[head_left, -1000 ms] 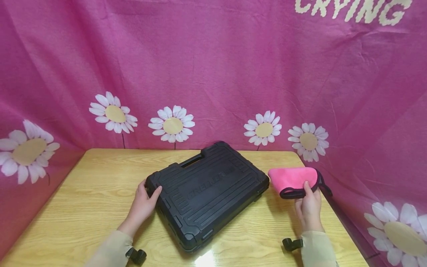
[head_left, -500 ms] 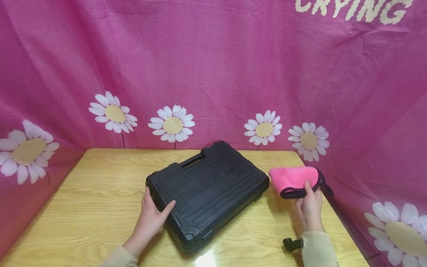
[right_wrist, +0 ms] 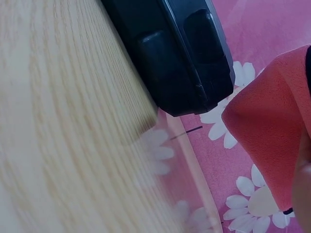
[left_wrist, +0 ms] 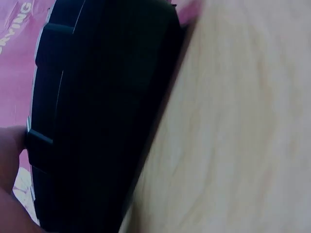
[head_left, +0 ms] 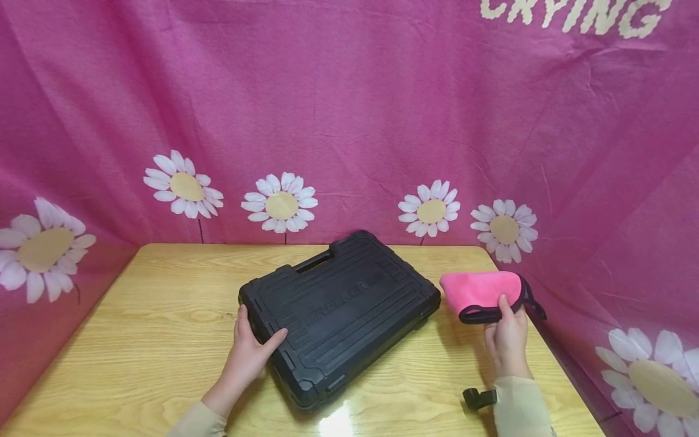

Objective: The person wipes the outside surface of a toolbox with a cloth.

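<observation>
A black plastic tool case (head_left: 338, 315), its handle toward the back left, lies at an angle on the wooden table. My left hand (head_left: 247, 358) grips its left side, thumb over the lid and fingers along the side wall, partly hidden by the case. In the left wrist view the thumb (left_wrist: 10, 160) reaches the edge of the case's dark side. A folded pink cloth (head_left: 480, 292) with black edging is pinched in my right hand (head_left: 509, 340), thumb on top, over the table right of the case. The right wrist view shows the cloth (right_wrist: 272, 126) near a case corner.
The light wooden table (head_left: 147, 315) ends at the back and right against a pink curtain (head_left: 349, 109) printed with white daisies. A black wrist mount (head_left: 478, 399) sticks out from the right sleeve (head_left: 521, 409).
My left hand has slid along the case's left side toward the front, its thumb now further onto the lid. The case and the right hand with the cloth have stayed nearly still.
</observation>
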A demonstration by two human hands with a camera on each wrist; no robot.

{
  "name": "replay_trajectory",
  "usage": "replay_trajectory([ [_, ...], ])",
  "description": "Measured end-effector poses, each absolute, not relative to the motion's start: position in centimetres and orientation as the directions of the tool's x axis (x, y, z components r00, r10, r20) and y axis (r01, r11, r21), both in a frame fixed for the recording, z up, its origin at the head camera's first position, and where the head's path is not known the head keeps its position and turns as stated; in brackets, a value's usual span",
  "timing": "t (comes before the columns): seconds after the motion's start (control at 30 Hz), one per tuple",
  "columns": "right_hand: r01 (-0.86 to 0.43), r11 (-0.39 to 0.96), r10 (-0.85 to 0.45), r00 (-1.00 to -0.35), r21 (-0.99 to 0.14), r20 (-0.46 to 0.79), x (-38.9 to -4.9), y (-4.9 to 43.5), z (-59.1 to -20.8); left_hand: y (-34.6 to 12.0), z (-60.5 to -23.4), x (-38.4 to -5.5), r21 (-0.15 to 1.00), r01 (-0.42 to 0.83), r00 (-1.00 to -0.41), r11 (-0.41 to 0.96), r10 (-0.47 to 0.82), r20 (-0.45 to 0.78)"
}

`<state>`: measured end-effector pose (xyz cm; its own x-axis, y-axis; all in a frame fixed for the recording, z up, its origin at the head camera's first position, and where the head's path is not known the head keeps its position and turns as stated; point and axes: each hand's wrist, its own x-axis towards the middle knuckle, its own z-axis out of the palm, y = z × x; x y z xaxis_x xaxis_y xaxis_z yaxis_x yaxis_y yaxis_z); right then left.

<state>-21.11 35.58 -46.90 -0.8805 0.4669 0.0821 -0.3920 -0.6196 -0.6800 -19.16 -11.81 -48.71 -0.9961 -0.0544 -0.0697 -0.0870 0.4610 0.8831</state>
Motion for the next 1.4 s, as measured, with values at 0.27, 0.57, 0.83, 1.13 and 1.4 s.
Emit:
replay_trajectory([
  [0.27, -0.372, -0.626, 0.481, -0.876, -0.685, 0.036, -21.2, 35.7, -46.6, -13.5, -49.0, -21.2, 0.911, -0.037, -0.996, 0.411, 0.062, -0.069],
  [0.57, -0.39, -0.649, 0.458, -0.886, -0.653, 0.074, -21.0, 35.7, -46.9, -15.2, -49.2, -23.9, 0.938, -0.008, -0.973, 0.346, 0.215, -0.088],
  [0.83, -0.375, -0.649, 0.471, -0.881, -0.661, 0.037, -21.2, 35.8, -46.7, -16.3, -49.1, -26.2, 0.935, 0.045, -0.935, 0.351, 0.345, -0.084],
  [1.13, -0.336, -0.652, 0.445, -0.896, -0.68, 0.016, -21.5, 35.6, -46.9, -17.5, -48.7, -27.1, 0.937, 0.086, -0.898, 0.339, 0.435, -0.074],
  [1.4, -0.346, -0.65, 0.451, -0.892, -0.676, 0.023, -21.4, 35.7, -46.9, -17.3, -48.6, -27.3, 0.931, 0.071, -0.898, 0.359, 0.429, -0.098],
])
